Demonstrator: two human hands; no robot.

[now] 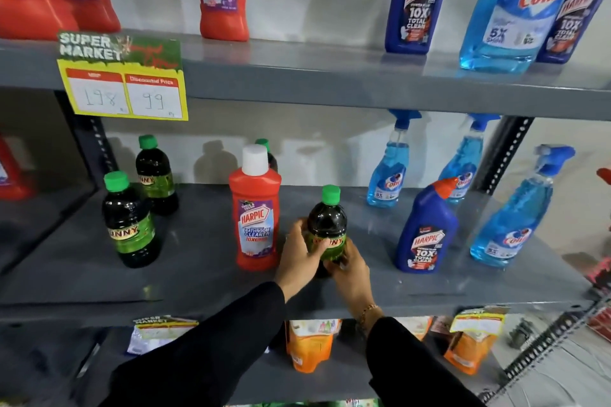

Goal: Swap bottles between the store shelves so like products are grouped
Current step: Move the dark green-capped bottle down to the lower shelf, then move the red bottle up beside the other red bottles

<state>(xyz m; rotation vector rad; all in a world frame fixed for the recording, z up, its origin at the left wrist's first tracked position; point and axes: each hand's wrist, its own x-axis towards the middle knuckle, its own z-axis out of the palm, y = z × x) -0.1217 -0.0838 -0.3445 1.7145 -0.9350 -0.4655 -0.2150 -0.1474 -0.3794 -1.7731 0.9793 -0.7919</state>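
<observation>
Head view showed we held the upright dark green-capped bottle point(326, 228) on the middle shelf point(198, 274), left hand point(297, 254) and right hand point(350, 271) wrapped around it, its matching bottles point(130, 221) off at nine o'clock.

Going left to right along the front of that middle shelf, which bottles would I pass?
Dark green-capped bottle → red Harpic bathroom cleaner → dark bottle held by both hands → blue Harpic bottle → blue Colin spray.
</observation>
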